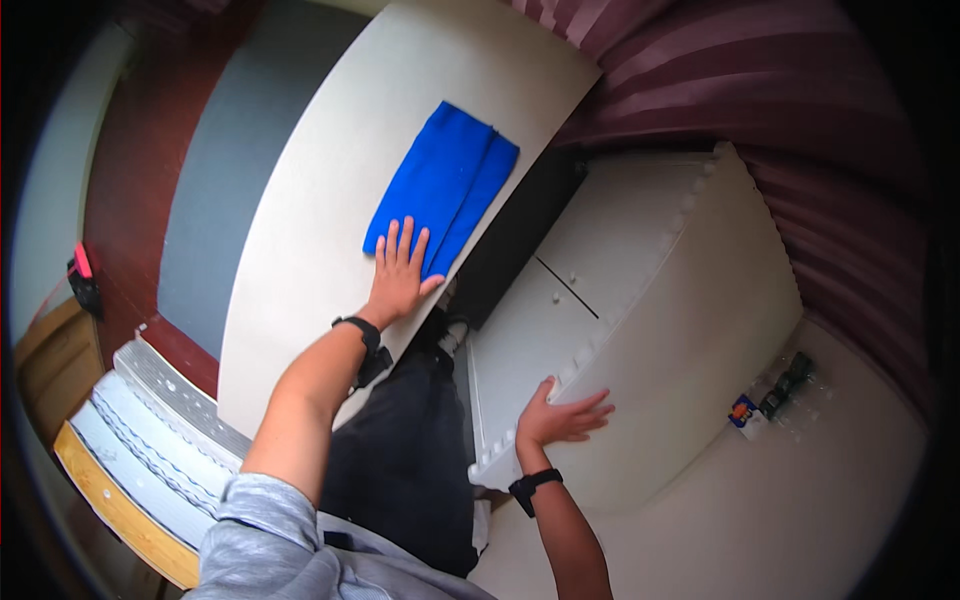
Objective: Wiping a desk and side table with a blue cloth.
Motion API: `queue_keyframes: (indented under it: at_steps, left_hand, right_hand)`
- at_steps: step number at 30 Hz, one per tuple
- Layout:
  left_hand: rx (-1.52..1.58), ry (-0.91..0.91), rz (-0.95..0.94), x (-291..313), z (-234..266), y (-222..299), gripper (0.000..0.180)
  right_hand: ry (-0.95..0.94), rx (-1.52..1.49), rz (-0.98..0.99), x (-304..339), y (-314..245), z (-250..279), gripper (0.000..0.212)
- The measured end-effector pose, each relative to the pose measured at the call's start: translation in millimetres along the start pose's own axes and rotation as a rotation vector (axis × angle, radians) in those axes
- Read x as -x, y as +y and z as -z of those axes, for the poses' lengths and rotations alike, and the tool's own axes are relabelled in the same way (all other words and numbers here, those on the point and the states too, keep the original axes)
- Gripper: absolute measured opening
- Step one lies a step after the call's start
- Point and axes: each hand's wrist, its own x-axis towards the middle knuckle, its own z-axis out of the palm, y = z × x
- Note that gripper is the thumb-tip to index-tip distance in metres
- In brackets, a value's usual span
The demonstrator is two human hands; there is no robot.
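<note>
A folded blue cloth (425, 180) lies flat on a cream-white tabletop (290, 270), close to its right edge. My left hand (398, 280) rests palm down on the cloth's near end, fingers outstretched. To the right, my right hand (562, 416) is open with its fingers spread and holds nothing. It is over the near part of a pale cover with a scalloped edge (690, 290); whether it touches the cover I cannot tell. Both wrists wear black bands.
Beside the tabletop stands a white cabinet (520, 320) with small round knobs. Small packets (765, 400) lie on the pale surface at right. Purple curtains (740, 80) hang behind. At lower left are layered pale pads (165, 435) edged with wood, and a pink-and-black object (83, 275).
</note>
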Motion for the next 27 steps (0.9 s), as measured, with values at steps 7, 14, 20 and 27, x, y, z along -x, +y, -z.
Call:
queue_keyframes:
  at_steps: [7,14,20,27]
  left_hand:
    - [-0.014,-0.012,0.037,1,4,-11,0.098]
    - [0.002,-0.072,0.112,-2,0,-2,0.097]
    - [-0.039,-0.095,0.111,-16,21,11,0.095]
    - [-0.008,-0.150,0.152,2,17,0,0.090]
  right_hand:
    - [0.019,-0.006,0.054,9,0,2,0.105]
    - [-0.041,0.052,-0.023,8,-3,3,0.105]
    - [-0.461,0.031,0.255,-44,61,43,0.093]
    - [-1.075,-0.167,1.047,-75,-125,132,0.047]
